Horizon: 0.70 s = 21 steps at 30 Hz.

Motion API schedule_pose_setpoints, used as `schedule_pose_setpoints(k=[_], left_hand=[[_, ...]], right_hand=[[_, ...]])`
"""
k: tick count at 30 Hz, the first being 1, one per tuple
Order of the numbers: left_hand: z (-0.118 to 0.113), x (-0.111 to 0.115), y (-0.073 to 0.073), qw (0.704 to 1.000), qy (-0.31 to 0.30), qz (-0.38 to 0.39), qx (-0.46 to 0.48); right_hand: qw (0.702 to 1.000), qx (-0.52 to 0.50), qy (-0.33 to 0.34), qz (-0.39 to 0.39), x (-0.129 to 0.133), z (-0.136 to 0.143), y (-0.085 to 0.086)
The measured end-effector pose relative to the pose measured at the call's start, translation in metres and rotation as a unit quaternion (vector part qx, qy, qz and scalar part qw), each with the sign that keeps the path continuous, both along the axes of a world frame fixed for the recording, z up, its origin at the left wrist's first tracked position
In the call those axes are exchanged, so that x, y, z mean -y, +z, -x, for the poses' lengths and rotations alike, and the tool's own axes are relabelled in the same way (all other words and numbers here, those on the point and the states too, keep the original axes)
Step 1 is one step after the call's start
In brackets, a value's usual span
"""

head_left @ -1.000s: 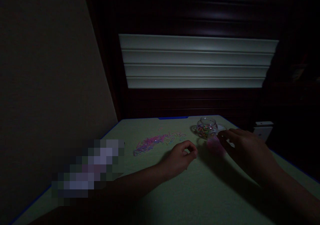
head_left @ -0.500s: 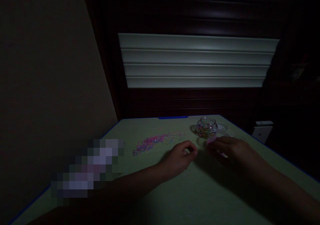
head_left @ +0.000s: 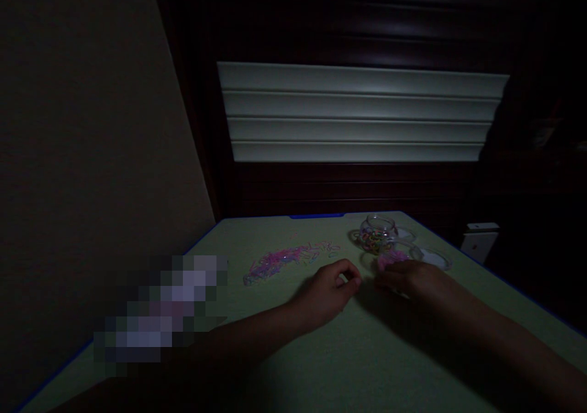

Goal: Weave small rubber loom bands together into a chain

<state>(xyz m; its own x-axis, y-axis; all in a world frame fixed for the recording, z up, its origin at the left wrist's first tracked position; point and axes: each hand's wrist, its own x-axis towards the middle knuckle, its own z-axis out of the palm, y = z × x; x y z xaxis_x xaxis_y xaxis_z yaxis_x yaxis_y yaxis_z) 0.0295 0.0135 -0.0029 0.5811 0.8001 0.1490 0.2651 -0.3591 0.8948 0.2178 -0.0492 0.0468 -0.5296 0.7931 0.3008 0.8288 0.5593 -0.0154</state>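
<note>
Near the middle of the table, my left hand (head_left: 334, 288) is closed in a pinch, thumb tip against the bent fingers. Whatever it may hold is too small to make out. My right hand (head_left: 415, 280) rests at the near side of a clear jar (head_left: 403, 246) with pink bands (head_left: 391, 259) in it. Its fingers are bent and close together, and their tips are partly hidden in shadow. Behind stands another clear jar (head_left: 378, 222), upright and uncovered, with multicoloured bands inside. Left of it, a loose pile of small pink and purple bands (head_left: 277, 260) lies on the table.
The pale green table (head_left: 312, 364) has a blue edge. Round, whitish lids (head_left: 435, 258) lie right of the jars. A blurred-out patch (head_left: 169, 315) covers something at the left. A wall stands at the left, and a dark panel with pale slats (head_left: 358, 113) rises behind.
My right hand has shifted slightly left and lower, uncovering more of the pink bands and a lid. My left hand has hardly moved.
</note>
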Motion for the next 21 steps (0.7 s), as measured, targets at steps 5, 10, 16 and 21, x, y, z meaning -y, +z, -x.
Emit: schedule_pose_setpoints(k=[5,10,16,21], left_hand=[[0.002,0.003,0.002,0.999,0.005,-0.022,-0.023],[0.007,0.002,0.011,0.983,0.009,-0.159,-0.09],[0.021,-0.008,0.022,0.865,0.061,-0.39,-0.31],[0.023,-0.011,0.031,0.747,0.105,-0.454,-0.474]], right_hand=[[1.0,0.005,0.007,-0.006,-0.001,-0.001,-0.001],[1.0,0.006,0.004,-0.004,-0.001,0.0,-0.002],[1.0,-0.003,0.002,0.009,0.002,0.001,0.0],[1.0,-0.007,0.002,0.012,0.003,0.0,0.0]])
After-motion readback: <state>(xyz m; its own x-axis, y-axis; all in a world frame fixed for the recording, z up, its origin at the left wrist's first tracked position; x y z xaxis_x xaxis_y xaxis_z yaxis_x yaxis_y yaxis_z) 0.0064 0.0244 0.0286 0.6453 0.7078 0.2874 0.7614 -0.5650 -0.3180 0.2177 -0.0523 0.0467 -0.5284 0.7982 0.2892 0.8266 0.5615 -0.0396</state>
